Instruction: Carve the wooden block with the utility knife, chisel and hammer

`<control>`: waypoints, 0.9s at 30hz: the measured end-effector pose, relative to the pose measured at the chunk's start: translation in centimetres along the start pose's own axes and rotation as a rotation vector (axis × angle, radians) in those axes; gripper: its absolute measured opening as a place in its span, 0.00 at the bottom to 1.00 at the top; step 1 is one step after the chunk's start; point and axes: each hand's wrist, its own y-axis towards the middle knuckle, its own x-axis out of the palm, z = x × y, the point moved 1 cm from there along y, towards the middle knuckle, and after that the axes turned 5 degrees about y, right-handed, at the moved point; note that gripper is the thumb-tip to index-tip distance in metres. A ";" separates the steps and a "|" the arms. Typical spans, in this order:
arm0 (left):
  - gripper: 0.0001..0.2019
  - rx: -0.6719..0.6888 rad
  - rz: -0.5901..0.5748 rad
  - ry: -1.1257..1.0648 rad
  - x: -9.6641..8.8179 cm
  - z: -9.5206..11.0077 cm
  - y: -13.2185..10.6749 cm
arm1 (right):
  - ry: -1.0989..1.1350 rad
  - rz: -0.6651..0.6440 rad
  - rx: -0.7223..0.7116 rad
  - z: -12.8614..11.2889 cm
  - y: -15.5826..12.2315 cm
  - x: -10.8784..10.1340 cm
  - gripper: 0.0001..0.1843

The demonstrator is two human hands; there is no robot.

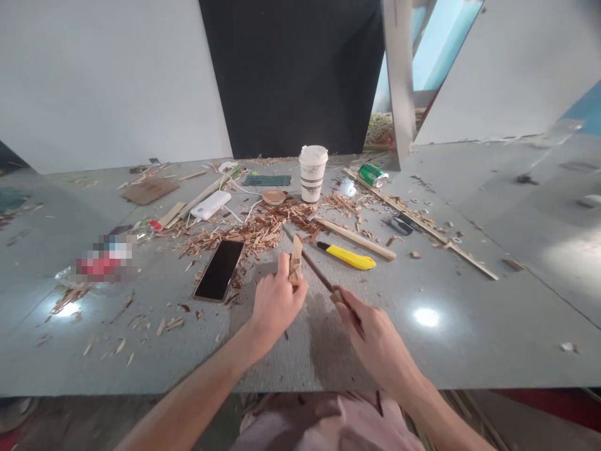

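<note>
My left hand [277, 294] is closed around a small carved piece of wood [295, 260] with a slanted upper end. My right hand [366, 319] grips a long, thin, dark file [318, 269] near its lower end. The file slants up and left, passing close by the wood; whether the two touch I cannot tell. Beyond my hands lies a yellow utility knife [350, 255], and a wooden strip [357, 238] is just behind it. A black-screened phone [219, 270] rests left of my left hand.
Reddish wood shavings [263, 228] are heaped mid-table [451, 357]. A lidded paper cup [312, 175] stands behind them, with a green can [373, 175] on its side to the right. A white power bank [211, 205] with a cable and a long wooden strip [422, 228] also lie there.
</note>
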 end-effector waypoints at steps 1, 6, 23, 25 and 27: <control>0.14 0.002 0.004 -0.002 0.0 0.0 0.0 | -0.018 -0.030 0.019 0.2 0.1 0.0 0.23; 0.15 -0.010 -0.012 -0.014 0.1 -0.1 0.0 | 0.129 0.199 0.015 -0.4 -0.2 -0.8 0.25; 0.14 0.000 -0.006 -0.012 0.3 -0.1 0.0 | 0.129 0.103 0.002 -0.7 0.5 -0.7 0.17; 0.14 -0.003 -0.002 -0.016 0.3 -0.1 0.1 | 0.162 0.162 -0.003 -0.7 0.5 -0.7 0.18; 0.14 -0.006 0.003 -0.010 0.3 -0.1 0.1 | 0.132 0.093 -0.003 -0.7 0.4 -0.4 0.19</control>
